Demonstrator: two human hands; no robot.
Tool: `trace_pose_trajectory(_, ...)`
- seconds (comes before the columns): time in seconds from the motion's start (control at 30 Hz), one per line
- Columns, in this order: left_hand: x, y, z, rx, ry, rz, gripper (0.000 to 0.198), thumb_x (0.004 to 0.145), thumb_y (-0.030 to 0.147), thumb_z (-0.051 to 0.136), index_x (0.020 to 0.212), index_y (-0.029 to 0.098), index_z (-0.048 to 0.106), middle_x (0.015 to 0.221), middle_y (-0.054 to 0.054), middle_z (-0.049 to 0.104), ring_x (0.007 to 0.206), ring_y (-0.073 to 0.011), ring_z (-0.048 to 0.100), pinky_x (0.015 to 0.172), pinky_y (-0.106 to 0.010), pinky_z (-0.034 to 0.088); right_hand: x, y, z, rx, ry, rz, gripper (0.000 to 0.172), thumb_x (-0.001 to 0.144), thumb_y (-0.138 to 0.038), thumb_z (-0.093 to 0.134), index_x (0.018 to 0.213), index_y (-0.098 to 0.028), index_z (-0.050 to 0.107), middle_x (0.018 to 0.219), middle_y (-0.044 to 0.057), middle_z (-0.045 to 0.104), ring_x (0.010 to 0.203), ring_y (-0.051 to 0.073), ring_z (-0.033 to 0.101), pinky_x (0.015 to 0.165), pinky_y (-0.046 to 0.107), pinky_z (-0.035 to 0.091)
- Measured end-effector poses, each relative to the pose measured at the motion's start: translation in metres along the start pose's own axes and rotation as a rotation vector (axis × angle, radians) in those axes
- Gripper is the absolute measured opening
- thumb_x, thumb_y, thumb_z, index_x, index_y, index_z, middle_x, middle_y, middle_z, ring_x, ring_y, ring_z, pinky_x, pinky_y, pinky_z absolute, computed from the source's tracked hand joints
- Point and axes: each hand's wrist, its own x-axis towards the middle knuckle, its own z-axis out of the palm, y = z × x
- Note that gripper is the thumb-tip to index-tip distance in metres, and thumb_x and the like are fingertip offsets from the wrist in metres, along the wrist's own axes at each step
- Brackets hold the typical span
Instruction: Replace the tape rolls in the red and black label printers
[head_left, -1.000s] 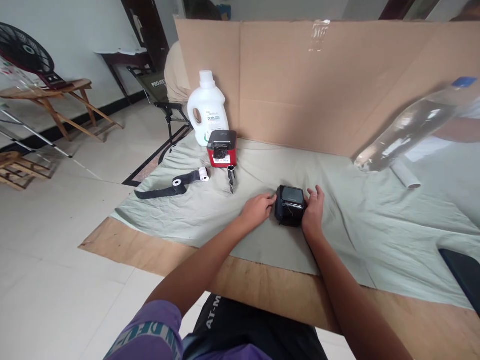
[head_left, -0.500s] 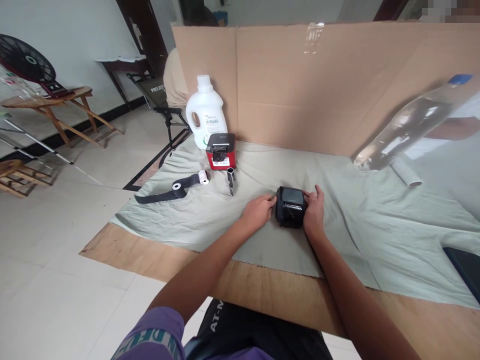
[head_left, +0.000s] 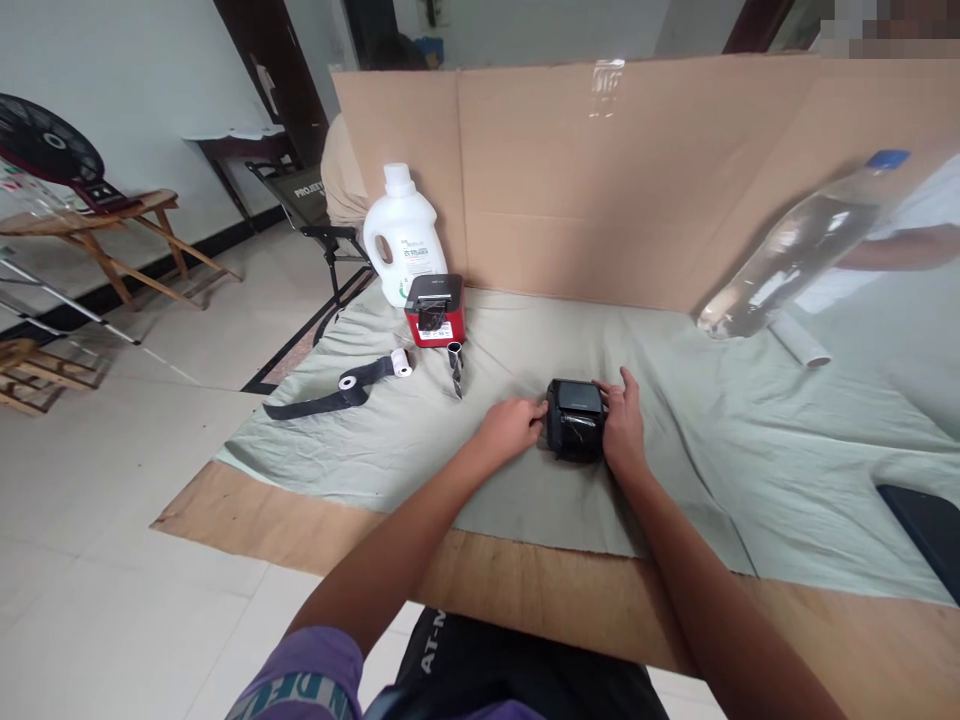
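A small black printer-like box (head_left: 574,428) sits on the pale green cloth (head_left: 712,440) near the middle of the table. My left hand (head_left: 510,426) rests against the box's left side with its fingers curled toward it. My right hand (head_left: 620,428) cups the right side, fingers lying over the top edge. Both hands hold the box between them.
A red and black printer (head_left: 434,309) and a white detergent jug (head_left: 402,238) stand at the back left. A black strip with paper rolls (head_left: 345,385) and a small metal piece (head_left: 454,362) lie nearby. A cardboard wall (head_left: 600,170) backs the table. A clear bottle (head_left: 795,250) leans at right; a dark object (head_left: 926,525) lies at the right edge.
My hands stay on the black box; the right fingers have shifted slightly over its top. The view has tilted down a little.
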Motion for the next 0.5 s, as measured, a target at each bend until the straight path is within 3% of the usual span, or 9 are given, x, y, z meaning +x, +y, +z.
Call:
trace_pose_trajectory(0.17,-0.001,0.002,0.006,0.026,0.04,-0.024,0.039,0.096,0.022,0.047,0.126,0.027,0.071,0.104,-0.008,0.076,0.096,-0.0236,0.07,0.082,-0.03,0.052,-0.002,-0.005,0.003,0.057,0.041,0.085,0.062,0.097,-0.063,0.039,0.147,-0.028,0.041,0.124,0.008,0.069,0.11,0.024,0.067,0.1,0.044,0.048)
trace_pose_trajectory(0.3,-0.003,0.001,0.013,-0.112,0.115,-0.061,0.036,0.098,0.029,0.047,0.123,0.028,0.073,0.103,-0.005,0.076,0.09,-0.0201,0.069,0.079,-0.028,0.051,-0.005,-0.01,0.005,0.174,0.155,0.131,0.05,0.094,-0.061,0.044,0.126,-0.023,0.054,0.109,0.008,0.07,0.098,0.023,0.068,0.084,0.039,0.054)
trace_pose_trajectory(0.4,-0.004,0.0,0.017,-0.251,0.17,-0.09,0.036,0.1,0.034,0.046,0.121,0.027,0.074,0.105,-0.002,0.076,0.09,-0.0177,0.068,0.079,-0.026,0.05,-0.01,-0.016,0.004,0.126,0.245,0.102,0.04,0.095,-0.055,0.043,0.105,-0.02,0.061,0.089,0.006,0.068,0.087,0.022,0.067,0.07,0.034,0.053)
trace_pose_trajectory(0.5,-0.005,0.002,0.019,-0.341,0.215,-0.12,0.037,0.098,0.044,0.05,0.119,0.025,0.074,0.101,-0.002,0.076,0.089,-0.0176,0.067,0.079,-0.027,0.05,-0.014,-0.021,0.002,0.09,0.264,0.068,0.036,0.096,-0.049,0.041,0.096,-0.02,0.062,0.085,0.006,0.069,0.085,0.022,0.067,0.065,0.033,0.05)
